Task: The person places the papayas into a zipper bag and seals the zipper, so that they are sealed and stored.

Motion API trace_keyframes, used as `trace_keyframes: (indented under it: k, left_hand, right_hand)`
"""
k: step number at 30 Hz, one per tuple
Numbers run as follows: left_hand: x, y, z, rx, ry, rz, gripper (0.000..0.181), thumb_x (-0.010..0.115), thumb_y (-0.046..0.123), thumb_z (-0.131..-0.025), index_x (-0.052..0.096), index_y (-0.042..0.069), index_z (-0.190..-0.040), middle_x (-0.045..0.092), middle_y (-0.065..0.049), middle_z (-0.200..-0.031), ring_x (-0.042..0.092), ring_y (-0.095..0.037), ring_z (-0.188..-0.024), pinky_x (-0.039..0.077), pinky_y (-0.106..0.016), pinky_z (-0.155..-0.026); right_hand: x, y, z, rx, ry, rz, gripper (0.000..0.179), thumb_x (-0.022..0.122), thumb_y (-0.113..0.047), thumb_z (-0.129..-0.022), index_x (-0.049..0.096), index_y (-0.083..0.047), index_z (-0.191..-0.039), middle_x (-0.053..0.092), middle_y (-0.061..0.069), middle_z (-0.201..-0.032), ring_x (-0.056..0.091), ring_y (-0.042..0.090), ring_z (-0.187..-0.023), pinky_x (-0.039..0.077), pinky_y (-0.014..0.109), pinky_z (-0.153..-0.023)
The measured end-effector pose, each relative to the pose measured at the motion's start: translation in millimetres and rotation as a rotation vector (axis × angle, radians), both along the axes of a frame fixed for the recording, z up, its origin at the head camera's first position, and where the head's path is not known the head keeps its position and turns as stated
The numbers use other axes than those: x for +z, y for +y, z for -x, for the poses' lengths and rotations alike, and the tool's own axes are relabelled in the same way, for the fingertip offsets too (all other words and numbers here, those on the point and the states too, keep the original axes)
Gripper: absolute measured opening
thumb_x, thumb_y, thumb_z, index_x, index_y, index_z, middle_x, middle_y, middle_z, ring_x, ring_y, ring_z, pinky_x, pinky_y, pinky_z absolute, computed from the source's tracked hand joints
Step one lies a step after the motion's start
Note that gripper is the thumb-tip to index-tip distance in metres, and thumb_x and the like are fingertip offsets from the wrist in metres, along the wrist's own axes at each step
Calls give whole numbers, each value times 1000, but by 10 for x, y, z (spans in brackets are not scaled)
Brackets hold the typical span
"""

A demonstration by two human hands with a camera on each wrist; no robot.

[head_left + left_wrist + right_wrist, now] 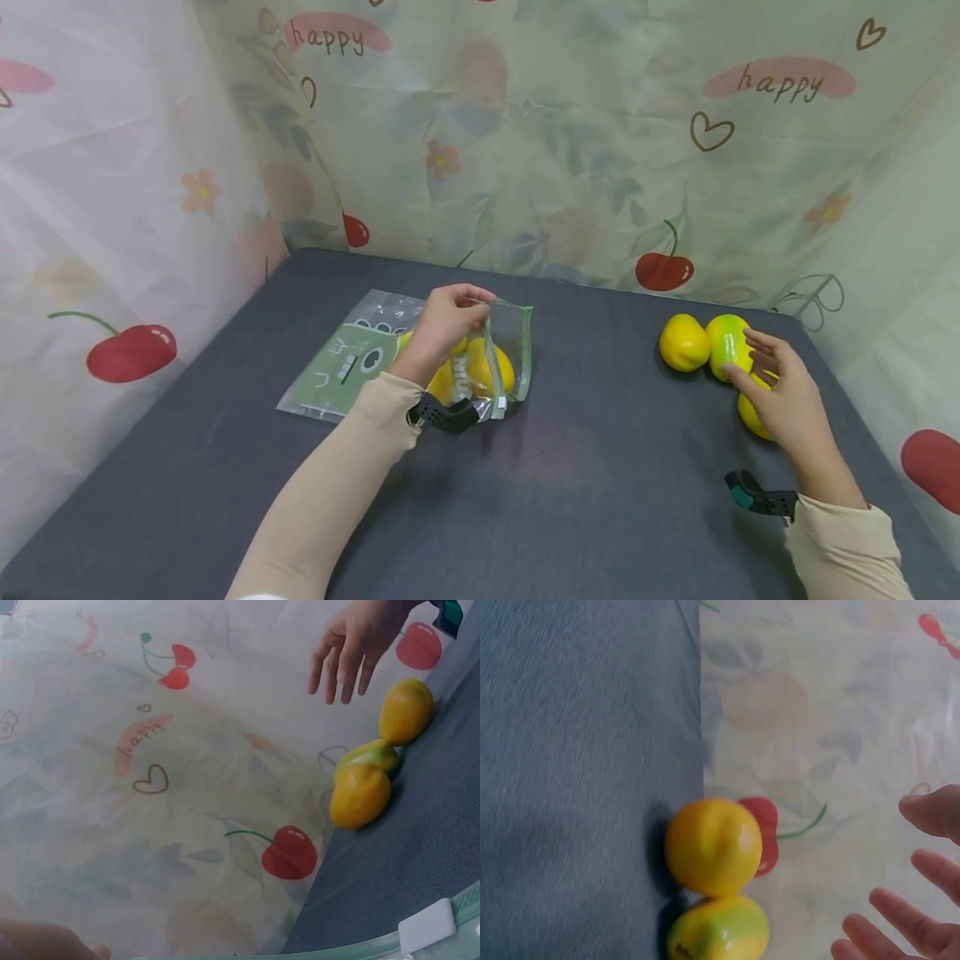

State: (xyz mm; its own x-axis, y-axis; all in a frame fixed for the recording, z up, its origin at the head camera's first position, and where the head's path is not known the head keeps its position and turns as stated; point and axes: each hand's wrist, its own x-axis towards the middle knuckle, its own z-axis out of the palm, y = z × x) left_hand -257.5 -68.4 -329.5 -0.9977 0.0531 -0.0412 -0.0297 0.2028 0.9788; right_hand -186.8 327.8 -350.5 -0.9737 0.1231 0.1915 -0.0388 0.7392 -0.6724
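Observation:
On the left of the table, my left hand (448, 319) pinches the top edge of a clear zip bag (315, 387) with a green cartoon face. Yellow fruits (495, 367) lie inside near its mouth, and a white zip slider (427, 926) sits on the green rim. My right hand (783, 404) hovers at the right with fingers spread and loosely bent, holding nothing. Close by it are three fruits: a yellow lemon-like one (683, 342), a yellow-green one (727, 346), and a yellow one (752, 414) partly hidden behind the hand in the head view.
A dark grey cloth covers the table (585, 500). Printed curtains (525, 167) with cherries and hearts rise behind it and along both sides. Each wrist carries a black strap (447, 413).

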Motion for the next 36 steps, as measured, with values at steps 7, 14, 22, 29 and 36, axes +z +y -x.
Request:
trace_keyframes:
  k: [7,14,22,29,36]
  left_hand:
    - [-12,1,-7,-4,-6,-24,29,57,2,-85,69,4,-111,60,-9,-81,48,-19,-64,40,-26,-58]
    - [-14,6,-10,2,-9,-28,27,57,3,-86,70,5,-109,63,-14,-88,52,-25,-71,42,-26,-61]
    - [-14,2,-19,6,-16,-24,22,58,3,-87,71,8,-104,64,-15,-91,50,-18,-67,42,-25,-60]
    - [1,5,-24,5,-21,-25,20,58,3,-86,71,10,-100,62,-8,-83,50,-17,-65,43,-26,-61]
    - [-12,14,-10,5,-15,-23,20,58,2,-86,71,10,-100,60,-6,-79,50,-17,-65,44,-26,-62]
  right_hand:
    - [-79,167,-26,-76,-71,57,77,49,-43,-97,16,-3,-154,15,27,-157,22,52,-139,24,64,-108]
    - [-158,327,-44,-170,-129,36,76,48,-39,-98,12,-3,-154,9,33,-154,15,54,-140,25,68,-105]
    - [-226,478,-28,-202,-191,25,78,46,-38,-99,8,3,-153,5,38,-153,12,57,-138,21,71,-104]
    - [-284,604,14,-189,-264,-5,83,44,-42,-99,2,7,-151,2,40,-151,10,59,-137,18,71,-105]
    - [-356,681,52,-151,-311,-21,90,45,-46,-97,0,13,-148,3,45,-148,14,62,-133,21,72,-103]
